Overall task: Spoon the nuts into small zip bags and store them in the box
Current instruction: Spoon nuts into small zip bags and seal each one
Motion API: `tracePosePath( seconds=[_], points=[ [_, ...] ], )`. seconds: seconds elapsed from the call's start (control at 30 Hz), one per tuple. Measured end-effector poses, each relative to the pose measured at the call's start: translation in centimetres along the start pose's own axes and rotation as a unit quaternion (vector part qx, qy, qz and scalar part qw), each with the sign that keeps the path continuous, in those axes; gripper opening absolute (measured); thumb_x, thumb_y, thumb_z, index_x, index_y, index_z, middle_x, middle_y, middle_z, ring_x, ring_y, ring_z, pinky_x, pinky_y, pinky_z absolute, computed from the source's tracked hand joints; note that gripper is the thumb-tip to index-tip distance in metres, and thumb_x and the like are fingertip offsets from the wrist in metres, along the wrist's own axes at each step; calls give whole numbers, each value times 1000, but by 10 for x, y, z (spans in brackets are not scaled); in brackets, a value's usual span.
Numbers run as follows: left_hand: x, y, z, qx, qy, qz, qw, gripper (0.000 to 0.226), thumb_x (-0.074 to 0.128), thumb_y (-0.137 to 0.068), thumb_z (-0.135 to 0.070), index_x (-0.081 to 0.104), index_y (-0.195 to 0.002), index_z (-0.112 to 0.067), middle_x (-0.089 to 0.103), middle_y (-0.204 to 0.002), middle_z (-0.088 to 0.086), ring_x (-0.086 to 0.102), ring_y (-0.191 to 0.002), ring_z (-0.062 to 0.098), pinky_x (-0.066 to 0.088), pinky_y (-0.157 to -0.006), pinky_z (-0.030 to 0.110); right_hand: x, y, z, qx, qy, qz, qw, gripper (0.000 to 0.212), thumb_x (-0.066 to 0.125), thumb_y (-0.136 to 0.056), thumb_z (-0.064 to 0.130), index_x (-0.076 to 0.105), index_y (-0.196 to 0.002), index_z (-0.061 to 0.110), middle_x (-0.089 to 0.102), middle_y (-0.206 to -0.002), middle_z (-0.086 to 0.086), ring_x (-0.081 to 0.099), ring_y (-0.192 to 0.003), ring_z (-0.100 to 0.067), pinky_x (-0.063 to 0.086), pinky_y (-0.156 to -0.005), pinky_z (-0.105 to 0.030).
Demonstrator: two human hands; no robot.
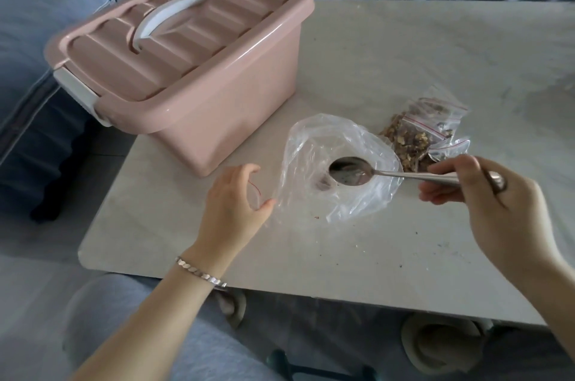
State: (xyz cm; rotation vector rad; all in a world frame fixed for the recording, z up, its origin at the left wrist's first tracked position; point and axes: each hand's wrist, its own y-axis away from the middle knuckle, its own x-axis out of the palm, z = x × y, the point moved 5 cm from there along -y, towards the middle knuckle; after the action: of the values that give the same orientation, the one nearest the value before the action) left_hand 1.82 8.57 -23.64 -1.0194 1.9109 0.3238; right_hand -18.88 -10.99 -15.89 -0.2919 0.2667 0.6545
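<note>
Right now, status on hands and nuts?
Left hand pinches small zip bag. Right hand grips spoon over clear bag. Filled bags beside. Box lid shut.

The right hand (pixel 491 194) hides part of the spoon (pixel 351 170) handle, and the lid (pixel 217 23) hides the inside of the box (pixel 236 119). Of the small zip bag (pixel 255 189) in the left hand (pixel 230 197), only a red line shows.

Two arms enter from the bottom edge of the frame, bare from forearm to fingertips. The left hand (pixel 231 194), near the centre, has a slim silver bracelet (pixel 200 271) of small, flat, shiny links round its wrist. The right hand (pixel 485 194) is at the right. At lower left, pale grey-blue trousers (pixel 124 318) cover a knee under the left forearm.
</note>
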Motion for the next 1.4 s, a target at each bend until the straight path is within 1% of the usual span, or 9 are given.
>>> tracePosePath(
  seconds=[0.13, 0.23, 0.4, 0.6, 0.77, 0.97, 1.07, 1.2, 1.4],
  points=[
    [-6, 4, -21, 20, 4, -32, 999, 64, 58, -71, -46, 47, -123, -11, 45, -127, 15, 38, -123, 29, 21, -106, 30, -6, 0, -14, 28, 9, -13, 999, 33, 39, -98, 17, 64, -77, 21, 71, -72, 9, 67, -62, -12, 53, -60, -16],
    [-3, 15, -64, 109, 3, -54, 993, 45, 55, -83, -31, 48, -121, -7, 51, -123, 16, 41, -116, 25, 29, -103, 26, -3, 0, -15, 31, 17, -4, 999, 32, 40, -97, 17, 64, -77, 21, 70, -77, 9, 67, -64, -11, 52, -61, -13],
    [39, -2, -76, -81, 41, 129, 987, 74, 47, -92, -39, 8, -146, -6, 21, -150, 12, 19, -138, 23, 20, -111, 30, 6, -2, -17, 18, 49, 29, 998, 27, 40, -91, 30, 64, -80, 26, 69, -81, 16, 66, -68, -3, 48, -63, -7],
    [50, -23, -61, -180, 25, 152, 971, 65, 62, -78, -57, 44, -110, -3, 57, -103, 11, 47, -101, 31, 43, -86, 39, 1, 3, -29, 15, 46, 21, 999, 24, 44, -92, 35, 65, -84, 27, 69, -81, 16, 66, -69, -3, 47, -64, -6],
    [56, -23, -62, -183, 88, 144, 968, 37, 64, -84, -31, 38, -64, -13, 43, -62, -2, 45, -67, 25, 32, -59, 29, -5, 7, -32, 15, 46, 4, 999, 22, 41, -87, 33, 62, -82, 32, 68, -82, 19, 65, -71, 0, 45, -64, -4],
    [61, -24, -67, -224, 264, 162, 924, 24, 40, -81, 7, 53, -88, -12, 67, -79, 2, 67, -73, 19, 56, -68, 26, -7, 9, -37, 1, 35, 32, 999, 24, 43, -93, 42, 62, -83, 33, 69, -82, 18, 65, -71, 2, 45, -66, -3],
    [61, -26, -67, -220, 272, 186, 918, 29, 46, -82, 0, 54, -106, -15, 70, -89, 1, 65, -78, 14, 54, -65, 24, -5, 11, -35, -20, 36, 37, 998, 25, 38, -88, 45, 61, -84, 35, 68, -87, 18, 65, -73, 3, 45, -66, -2],
    [53, -26, -66, -190, 263, 212, 922, 12, 64, -80, -16, 64, -91, -12, 60, -68, -6, 55, -59, 9, 44, -50, 14, -2, 8, -34, -43, 54, 51, 996, 22, 37, -86, 47, 59, -85, 40, 69, -73, 12, 64, -75, 4, 47, -65, -6],
    [54, -26, -58, -141, 194, 208, 948, 18, 64, -81, -23, 62, -84, -5, 58, -70, 1, 53, -64, 13, 41, -53, 17, 1, 5, -25, -81, 34, 37, 995, 21, 38, -91, 42, 59, -89, 39, 68, -78, 12, 65, -75, 1, 48, -68, -7]
  ],
)
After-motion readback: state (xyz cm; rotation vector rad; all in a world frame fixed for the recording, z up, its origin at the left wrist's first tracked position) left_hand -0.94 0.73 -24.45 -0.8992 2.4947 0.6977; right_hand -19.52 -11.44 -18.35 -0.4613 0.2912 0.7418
